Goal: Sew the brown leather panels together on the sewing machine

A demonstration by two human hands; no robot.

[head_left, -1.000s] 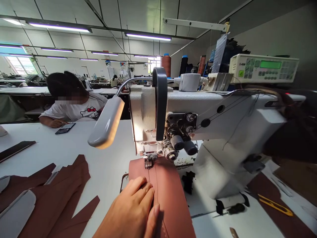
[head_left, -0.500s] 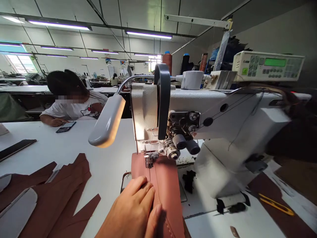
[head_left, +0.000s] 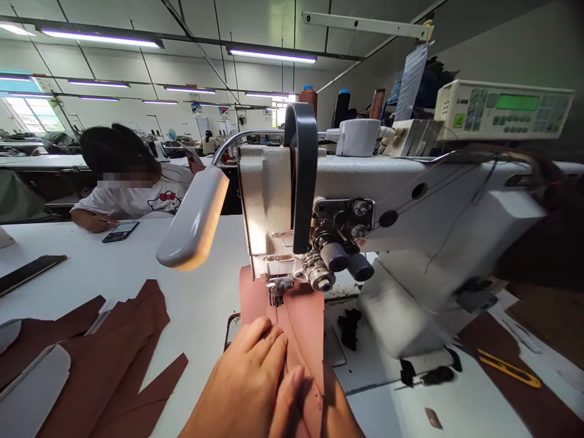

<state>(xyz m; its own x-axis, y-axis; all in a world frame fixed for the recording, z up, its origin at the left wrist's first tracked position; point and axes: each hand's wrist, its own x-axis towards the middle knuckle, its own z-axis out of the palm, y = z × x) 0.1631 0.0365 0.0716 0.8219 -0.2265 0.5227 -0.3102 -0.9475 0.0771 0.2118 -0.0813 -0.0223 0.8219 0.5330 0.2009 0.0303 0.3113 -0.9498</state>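
A pinkish-brown leather-like panel [head_left: 306, 319] with a stitched seam lies under the presser foot [head_left: 276, 293] of a white sewing machine [head_left: 264, 194]. My left hand [head_left: 246, 377] rests on the panel just in front of the foot. Its fingers are bent and held together beside the seam, and the thumb presses on the stitching, pinching the material. At the panel's lower right edge, part of my right hand [head_left: 340, 404] shows, its fingers hidden by the panel.
Brown cut pieces [head_left: 118, 347] lie on the white table at left. A lamp [head_left: 194, 222] hangs beside the machine head. A yellow cutter [head_left: 508, 368] and black scraps [head_left: 350, 328] are at right. Across the table sits a person [head_left: 132, 182] near a phone [head_left: 120, 232].
My right hand has come into view at the panel's right edge. That edge has shifted left and the panel's near end has bunched. My left hand stays on the seam.
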